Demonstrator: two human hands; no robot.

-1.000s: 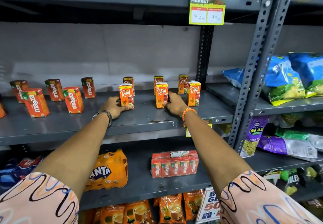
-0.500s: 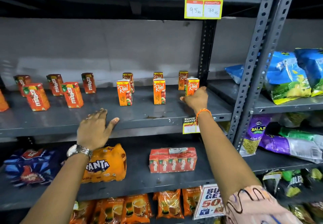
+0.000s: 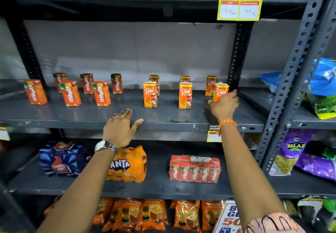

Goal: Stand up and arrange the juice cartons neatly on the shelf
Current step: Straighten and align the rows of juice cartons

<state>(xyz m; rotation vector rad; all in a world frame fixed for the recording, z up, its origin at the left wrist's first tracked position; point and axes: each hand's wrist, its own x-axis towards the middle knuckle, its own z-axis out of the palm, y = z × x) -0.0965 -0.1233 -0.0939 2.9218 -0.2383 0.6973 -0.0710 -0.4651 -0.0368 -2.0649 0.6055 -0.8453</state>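
Orange Real juice cartons stand upright in two rows on the grey middle shelf (image 3: 81, 116). The front row holds one on the left (image 3: 150, 95), one in the middle (image 3: 185, 96) and one on the right (image 3: 221, 91). My right hand (image 3: 224, 106) wraps the lower part of the right one, thumb on its left side and fingers on its right. My left hand (image 3: 121, 128) hovers flat at the shelf's front edge, fingers spread, holding nothing. Three more Real cartons (image 3: 211, 85) stand behind. Several red-orange Maaza cartons (image 3: 101, 94) stand upright to the left.
A dark upright post (image 3: 236, 56) stands just right of the held carton. The shelf below carries a Fanta pack (image 3: 130, 165), a wrapped Maaza multipack (image 3: 195, 170) and a blue pack (image 3: 60, 160). Snack bags (image 3: 323, 91) fill the right-hand rack. A price tag (image 3: 239, 3) hangs above.
My left hand left the left Real carton and drew back to the shelf's front edge. My right hand went from the middle carton to the rightmost front carton.
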